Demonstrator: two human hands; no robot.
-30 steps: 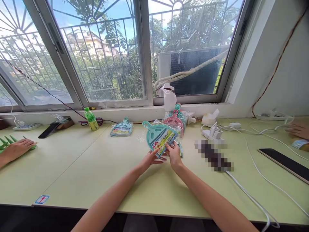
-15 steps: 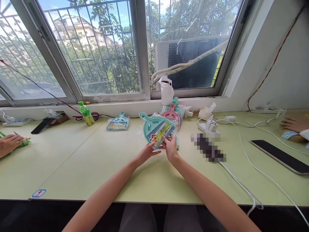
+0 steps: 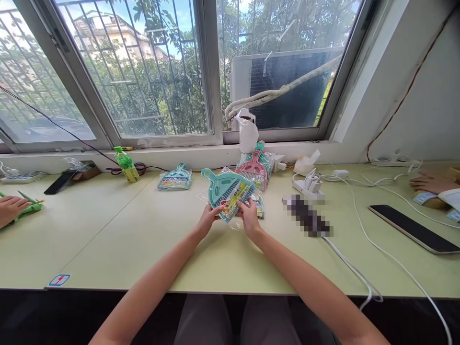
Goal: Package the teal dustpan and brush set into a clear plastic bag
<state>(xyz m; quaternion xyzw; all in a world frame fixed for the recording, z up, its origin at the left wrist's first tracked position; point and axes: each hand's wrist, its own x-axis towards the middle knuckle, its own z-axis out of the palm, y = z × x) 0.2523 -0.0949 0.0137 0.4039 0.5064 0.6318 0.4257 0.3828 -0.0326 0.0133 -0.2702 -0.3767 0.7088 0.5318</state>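
On the table (image 3: pixel 108 239), the left hand (image 3: pixel 207 219) and right hand (image 3: pixel 247 216) hold a packed dustpan (image 3: pixel 227 191) between them at the middle. Behind it to the right lies a stack of dustpans (image 3: pixel 256 168); to the left lies a single pack (image 3: pixel 175 177), then a bottle (image 3: pixel 124 165). A power strip (image 3: pixel 309 187) and tablet (image 3: pixel 413 229) lie to the right.

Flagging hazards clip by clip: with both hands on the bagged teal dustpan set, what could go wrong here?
1. The left hand and right hand pinch only the lower edge of the teal dustpan set; its slick clear bag might slip.
2. The stack of dustpan sets stands close behind; a nudge might topple it.
3. White cables trail nearby and might snag.
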